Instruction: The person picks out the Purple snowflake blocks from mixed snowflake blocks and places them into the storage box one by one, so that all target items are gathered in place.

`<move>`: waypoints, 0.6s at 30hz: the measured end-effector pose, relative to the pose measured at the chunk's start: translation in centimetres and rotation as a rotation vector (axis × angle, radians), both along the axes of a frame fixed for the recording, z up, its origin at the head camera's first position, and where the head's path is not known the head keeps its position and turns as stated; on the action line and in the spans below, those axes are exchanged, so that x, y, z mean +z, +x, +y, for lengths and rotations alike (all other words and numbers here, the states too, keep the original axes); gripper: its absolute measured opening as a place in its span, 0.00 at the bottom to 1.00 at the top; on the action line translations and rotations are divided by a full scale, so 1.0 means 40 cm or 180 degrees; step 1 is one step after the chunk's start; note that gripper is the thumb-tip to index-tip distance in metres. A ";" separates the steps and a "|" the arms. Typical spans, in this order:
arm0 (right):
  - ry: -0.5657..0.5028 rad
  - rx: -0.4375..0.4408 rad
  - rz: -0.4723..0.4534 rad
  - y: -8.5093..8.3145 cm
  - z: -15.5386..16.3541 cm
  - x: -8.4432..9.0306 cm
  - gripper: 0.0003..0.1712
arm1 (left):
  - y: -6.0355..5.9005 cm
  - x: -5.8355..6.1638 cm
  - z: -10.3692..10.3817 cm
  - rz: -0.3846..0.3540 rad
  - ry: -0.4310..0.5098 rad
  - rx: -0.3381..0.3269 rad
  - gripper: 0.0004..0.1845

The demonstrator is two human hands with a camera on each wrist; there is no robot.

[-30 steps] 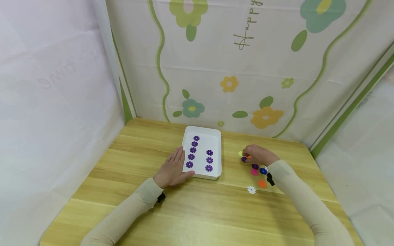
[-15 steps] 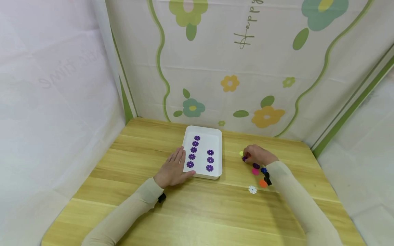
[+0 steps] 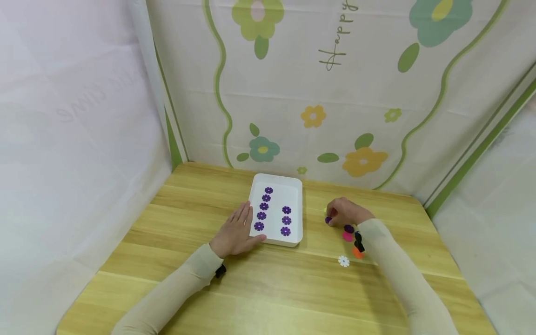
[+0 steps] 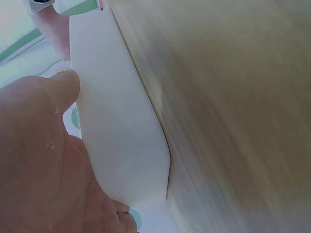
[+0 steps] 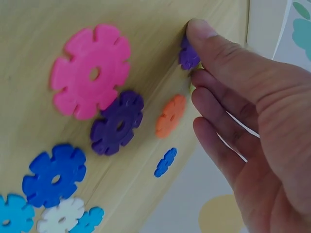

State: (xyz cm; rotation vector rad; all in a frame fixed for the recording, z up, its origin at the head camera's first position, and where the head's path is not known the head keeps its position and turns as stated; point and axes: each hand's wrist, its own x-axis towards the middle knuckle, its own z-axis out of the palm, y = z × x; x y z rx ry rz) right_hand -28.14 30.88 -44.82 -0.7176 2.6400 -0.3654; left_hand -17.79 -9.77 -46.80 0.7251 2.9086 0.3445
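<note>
My left hand point(image 3: 234, 235) rests with straight fingers against the near left corner of a white tray point(image 3: 284, 188). In the left wrist view, its thumb and fingers lie along the tray's outer wall point(image 4: 116, 111). Inside the tray, purple snowflake discs form two columns, a longer left one point(image 3: 264, 206) and a shorter right one point(image 3: 286, 220). To the right of the tray, my right hand point(image 3: 348, 212) pinches a purple snowflake disc point(image 5: 188, 54) between thumb and fingers, low over the table. Those fingers partly hide the disc.
Loose snowflake discs lie near my right hand: pink point(image 5: 91, 72), purple point(image 5: 117, 123), blue point(image 5: 54, 174), orange point(image 5: 170, 116) and white point(image 3: 344, 261), among several others. The wooden table point(image 3: 268, 288) meets a flower-printed cloth wall point(image 3: 284, 93) at the back.
My right hand has shifted slightly left toward the tray with the purple snowflake disc. My left hand and the tray discs stay as they were.
</note>
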 end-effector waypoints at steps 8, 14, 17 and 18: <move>-0.0007 -0.0032 -0.0043 -0.004 -0.015 0.005 0.08 | -0.002 0.001 0.000 0.0021 -0.0044 0.0019 0.55; -0.0250 -0.0194 -0.0263 -0.008 -0.026 0.015 0.03 | 0.000 0.003 0.001 -0.0004 -0.0089 0.0022 0.55; -0.0333 -0.0213 -0.0367 -0.016 -0.031 0.027 0.01 | -0.001 0.003 0.002 -0.0034 -0.0092 0.0036 0.55; -0.0355 -0.0203 -0.0389 -0.020 -0.033 0.034 0.02 | -0.001 0.002 0.002 -0.0035 -0.0067 0.0041 0.55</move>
